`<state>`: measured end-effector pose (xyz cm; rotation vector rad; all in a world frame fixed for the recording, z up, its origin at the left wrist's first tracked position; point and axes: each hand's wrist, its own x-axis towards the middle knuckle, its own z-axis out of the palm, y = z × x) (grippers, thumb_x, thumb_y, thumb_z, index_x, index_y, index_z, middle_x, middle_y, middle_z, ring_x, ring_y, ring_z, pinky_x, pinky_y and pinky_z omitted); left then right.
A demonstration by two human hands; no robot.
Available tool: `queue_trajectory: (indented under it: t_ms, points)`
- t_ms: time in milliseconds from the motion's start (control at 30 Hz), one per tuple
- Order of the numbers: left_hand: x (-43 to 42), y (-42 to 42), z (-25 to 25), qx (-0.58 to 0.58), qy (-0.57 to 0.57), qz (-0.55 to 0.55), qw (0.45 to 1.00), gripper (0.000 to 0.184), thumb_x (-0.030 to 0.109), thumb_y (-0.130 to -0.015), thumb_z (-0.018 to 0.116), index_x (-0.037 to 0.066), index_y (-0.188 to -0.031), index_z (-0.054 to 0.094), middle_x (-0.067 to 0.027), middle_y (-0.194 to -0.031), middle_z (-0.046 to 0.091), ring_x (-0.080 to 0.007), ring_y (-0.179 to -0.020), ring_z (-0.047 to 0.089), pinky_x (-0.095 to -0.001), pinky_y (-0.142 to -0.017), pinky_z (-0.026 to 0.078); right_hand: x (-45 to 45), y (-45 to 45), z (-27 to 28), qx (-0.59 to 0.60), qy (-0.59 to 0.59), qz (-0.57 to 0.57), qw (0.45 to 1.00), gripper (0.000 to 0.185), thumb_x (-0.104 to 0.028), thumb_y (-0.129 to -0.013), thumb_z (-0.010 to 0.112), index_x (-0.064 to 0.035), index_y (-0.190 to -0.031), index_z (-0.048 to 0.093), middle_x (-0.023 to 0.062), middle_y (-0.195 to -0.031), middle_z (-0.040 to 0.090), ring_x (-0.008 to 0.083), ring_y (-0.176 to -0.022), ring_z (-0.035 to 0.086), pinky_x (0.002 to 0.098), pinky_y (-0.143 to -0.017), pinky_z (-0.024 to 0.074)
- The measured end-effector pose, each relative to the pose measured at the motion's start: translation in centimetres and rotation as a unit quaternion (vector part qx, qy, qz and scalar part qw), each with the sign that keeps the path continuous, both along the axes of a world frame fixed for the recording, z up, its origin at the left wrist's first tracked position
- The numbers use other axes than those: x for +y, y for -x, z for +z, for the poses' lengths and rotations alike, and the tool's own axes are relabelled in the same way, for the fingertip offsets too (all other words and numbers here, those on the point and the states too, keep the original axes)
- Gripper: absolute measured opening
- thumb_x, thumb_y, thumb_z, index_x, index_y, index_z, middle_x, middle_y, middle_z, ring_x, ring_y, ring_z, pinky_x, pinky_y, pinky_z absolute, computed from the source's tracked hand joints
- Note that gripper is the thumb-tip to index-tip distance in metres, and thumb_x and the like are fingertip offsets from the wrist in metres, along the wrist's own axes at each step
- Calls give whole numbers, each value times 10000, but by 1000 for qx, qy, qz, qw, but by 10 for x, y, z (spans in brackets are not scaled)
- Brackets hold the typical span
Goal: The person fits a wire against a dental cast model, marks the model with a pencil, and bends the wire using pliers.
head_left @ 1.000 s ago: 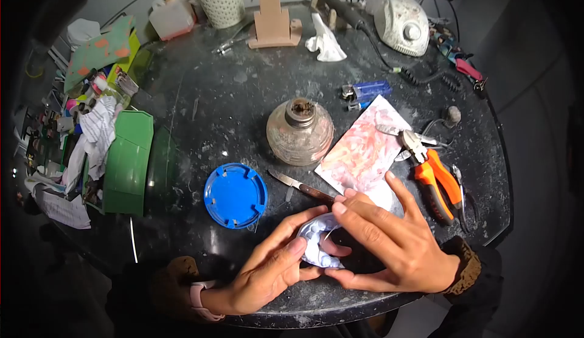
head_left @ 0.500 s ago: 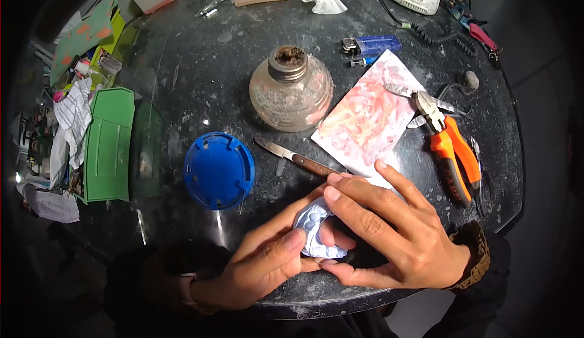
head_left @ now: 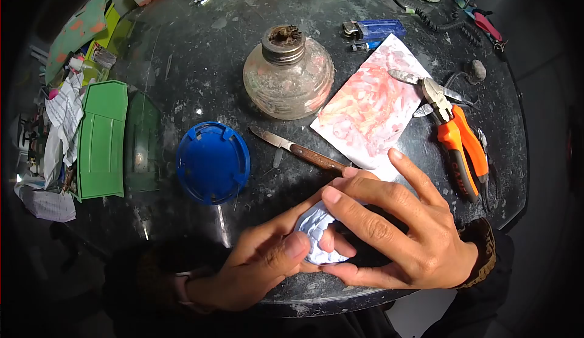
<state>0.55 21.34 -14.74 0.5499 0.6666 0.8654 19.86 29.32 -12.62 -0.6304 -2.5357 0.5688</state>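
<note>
raised capitals, apparently beginning "ca", mark the dark lower grip (head_left: 462,177) of orange-handled pliers (head_left: 455,138) at right; the remaining letters are unclear. at far left, crumpled paper (head_left: 64,110) carries lines of text too small to read.

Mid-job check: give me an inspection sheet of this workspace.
Surface: black table, scuffed, pale specks
Job's things: pale-blue toothed cast; knife just beyond the hands
Clutter: blue lid, glass jar, stained sheet, orange-handled pliers, lighter, green bin
Grip: left hand holds cast; right hand's fingertips at its edge
Cables: black coiled cable, far right, away from hands
Surroundings: dim floor; other people, nothing seen
</note>
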Motion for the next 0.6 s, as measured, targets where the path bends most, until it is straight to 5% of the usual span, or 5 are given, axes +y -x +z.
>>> queue_trajectory:
  t_ms: [600]
  points:
    - [0,1,2,18,15,3,1000,682,359,-977,427,30,-1470,90,-81,-1104,454,-191,-1137,484,-377,-970,422,-1,0,-2,-5,-19,-5,1000,690,-444,-646,776,-5,-1156,625,94,-961,644,253,-997,641,434,-1109,240]
